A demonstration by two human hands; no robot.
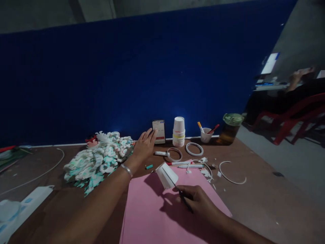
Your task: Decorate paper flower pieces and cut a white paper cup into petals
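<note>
My left hand reaches forward with its fingers stretched out, the fingertips touching the lit phone that leans against the blue partition. My right hand is closed on a thin dark tool, scissors by the look of them, with a white paper cup lying on its side at the tool's tip, over a pink sheet. A stack of paper cups stands right of the phone.
A heap of white and teal cut paper pieces lies to the left. Markers, white rings, a cup with pens and a green-lidded jar sit near the partition. Another person sits on a red chair at right.
</note>
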